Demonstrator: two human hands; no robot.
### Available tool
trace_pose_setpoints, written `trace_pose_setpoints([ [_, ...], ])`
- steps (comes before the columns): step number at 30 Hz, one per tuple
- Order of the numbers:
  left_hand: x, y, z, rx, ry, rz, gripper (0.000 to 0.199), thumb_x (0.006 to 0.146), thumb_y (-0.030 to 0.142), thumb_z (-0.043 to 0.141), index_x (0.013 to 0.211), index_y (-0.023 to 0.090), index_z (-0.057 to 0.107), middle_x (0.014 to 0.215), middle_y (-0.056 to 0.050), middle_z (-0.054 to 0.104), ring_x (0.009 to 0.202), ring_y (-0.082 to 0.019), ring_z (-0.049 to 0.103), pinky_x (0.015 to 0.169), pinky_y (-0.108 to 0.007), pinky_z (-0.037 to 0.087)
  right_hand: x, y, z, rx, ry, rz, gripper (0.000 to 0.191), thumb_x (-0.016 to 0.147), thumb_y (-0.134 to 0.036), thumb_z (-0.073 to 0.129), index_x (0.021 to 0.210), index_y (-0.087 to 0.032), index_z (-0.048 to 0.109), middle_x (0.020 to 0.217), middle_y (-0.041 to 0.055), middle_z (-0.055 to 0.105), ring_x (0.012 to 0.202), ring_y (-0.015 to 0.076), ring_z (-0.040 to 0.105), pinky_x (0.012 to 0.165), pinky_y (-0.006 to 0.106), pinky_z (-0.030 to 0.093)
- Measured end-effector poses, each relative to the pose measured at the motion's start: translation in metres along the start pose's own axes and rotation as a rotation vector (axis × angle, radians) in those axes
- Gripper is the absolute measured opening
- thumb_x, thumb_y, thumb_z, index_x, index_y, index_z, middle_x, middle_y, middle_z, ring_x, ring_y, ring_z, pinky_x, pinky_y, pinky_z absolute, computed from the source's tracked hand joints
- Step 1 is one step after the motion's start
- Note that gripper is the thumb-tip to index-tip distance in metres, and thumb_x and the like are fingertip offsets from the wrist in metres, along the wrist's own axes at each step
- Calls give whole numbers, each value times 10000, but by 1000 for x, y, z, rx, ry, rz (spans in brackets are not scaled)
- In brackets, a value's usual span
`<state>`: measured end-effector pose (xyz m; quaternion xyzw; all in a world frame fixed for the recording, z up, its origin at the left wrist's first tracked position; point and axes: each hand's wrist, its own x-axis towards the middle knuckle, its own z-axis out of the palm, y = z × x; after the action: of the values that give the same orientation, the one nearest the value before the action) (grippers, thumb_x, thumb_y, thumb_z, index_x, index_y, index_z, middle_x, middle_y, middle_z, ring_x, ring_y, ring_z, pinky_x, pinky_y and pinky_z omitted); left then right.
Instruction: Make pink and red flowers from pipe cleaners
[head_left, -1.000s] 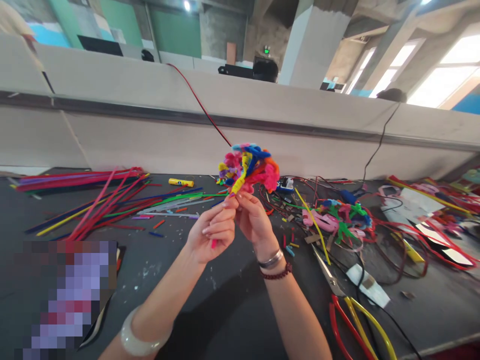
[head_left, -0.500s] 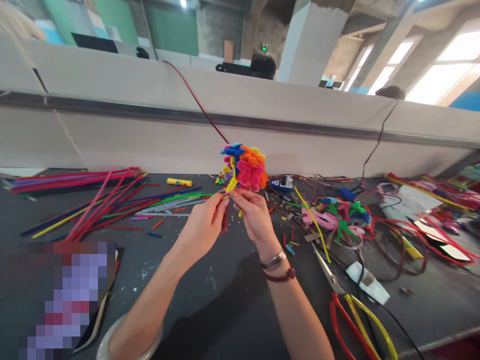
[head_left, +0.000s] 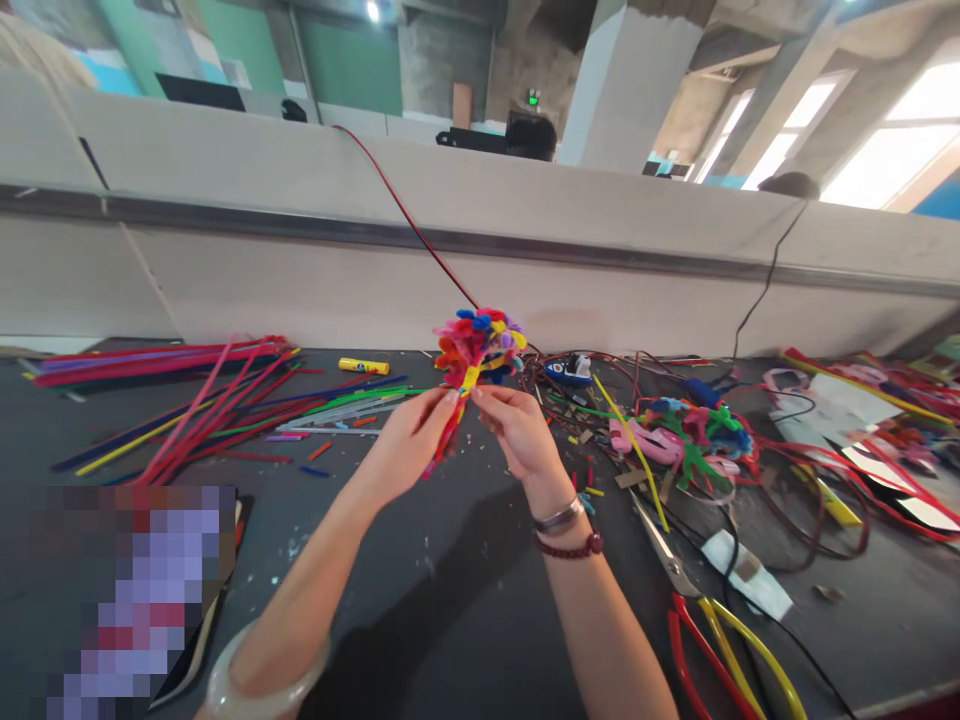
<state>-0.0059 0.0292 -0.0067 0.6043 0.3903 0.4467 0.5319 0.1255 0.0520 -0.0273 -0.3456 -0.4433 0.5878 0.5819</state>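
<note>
A bouquet of fuzzy pipe-cleaner flowers (head_left: 480, 345) in red, pink, blue, yellow and purple stands upright above the desk. Its bundled stem is wrapped in yellow near the blooms, and a red lower end slants down to the left. My left hand (head_left: 420, 430) pinches the stem just under the yellow wrap. On the other side of the stem, my right hand (head_left: 517, 425) has thumb and fingers closed together at the yellow wrap. What lies between those right fingertips is too small to make out fully, but they touch the wrap.
Loose pipe cleaners (head_left: 217, 400) lie in a pile at left, with a yellow glue stick (head_left: 364, 367) behind. Scissors (head_left: 682, 590) with red and yellow handles rest at right, near a yellow pipe cleaner (head_left: 634, 450) and pink and green craft pieces (head_left: 690, 440). A white partition (head_left: 300, 270) rises behind.
The bouquet has turned and come slightly lower, so other blooms face me and the red stem end shows below my left hand. Both hands still hold at the stem.
</note>
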Motion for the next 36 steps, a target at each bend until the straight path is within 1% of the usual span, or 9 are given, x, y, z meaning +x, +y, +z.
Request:
trace_pose_setpoints([
  [3,-1,1,-2,562,170,169,179,838,276,464,712,167,530,536,23,500,466,-119,449,484,-228,293,2,5,1,-51,49,-39,103,628,-244,690,673,-151,696,616,-28,618,552,70,438,569,216,319],
  [6,-1,1,-2,704,206,204,237,832,215,459,602,171,491,467,30,467,433,-116,420,491,-236,274,2,8,6,-69,59,-58,99,628,-248,690,657,-153,694,630,-22,616,571,73,446,573,214,322],
  [8,-2,2,-1,514,186,156,289,836,209,455,550,168,457,440,31,452,411,-105,412,466,-222,279,1,9,10,-34,34,-41,121,632,-272,683,650,-153,686,612,-22,598,552,70,431,555,213,321],
  [14,-4,2,7,-745,-48,-175,266,886,110,341,661,131,481,453,74,311,321,-19,290,337,-96,242,-2,6,13,332,-114,120,125,586,-280,713,624,-179,651,595,-45,568,518,55,418,543,193,357],
  [17,-2,-2,8,-909,-81,-225,300,895,98,300,647,137,463,447,82,268,300,-9,259,323,-70,230,-2,3,7,275,-99,123,133,572,-288,719,610,-180,651,606,-33,592,558,74,473,581,208,381],
  [21,1,-5,3,-244,-68,-124,285,879,290,385,662,149,506,486,25,453,404,-85,449,401,-168,347,1,4,0,56,-44,57,100,628,-257,690,614,-159,675,592,-26,599,557,71,464,575,209,351],
  [27,-5,3,-1,741,210,95,237,832,229,445,605,176,490,494,3,507,445,-133,463,483,-246,292,2,8,5,-62,-9,-14,92,645,-254,689,642,-162,694,594,-28,588,553,67,424,562,210,324],
  [30,-6,6,-1,475,149,115,287,858,246,417,585,171,467,460,24,470,429,-115,449,475,-227,313,1,9,9,69,-42,63,121,628,-283,700,635,-164,676,595,-28,571,534,67,415,549,209,336],
  [36,-7,6,7,-731,-124,-172,274,890,148,347,637,138,453,446,88,250,310,-19,229,339,-108,222,-6,11,15,409,-147,137,118,632,-295,696,670,-195,647,622,-34,572,568,80,476,589,205,397],
])
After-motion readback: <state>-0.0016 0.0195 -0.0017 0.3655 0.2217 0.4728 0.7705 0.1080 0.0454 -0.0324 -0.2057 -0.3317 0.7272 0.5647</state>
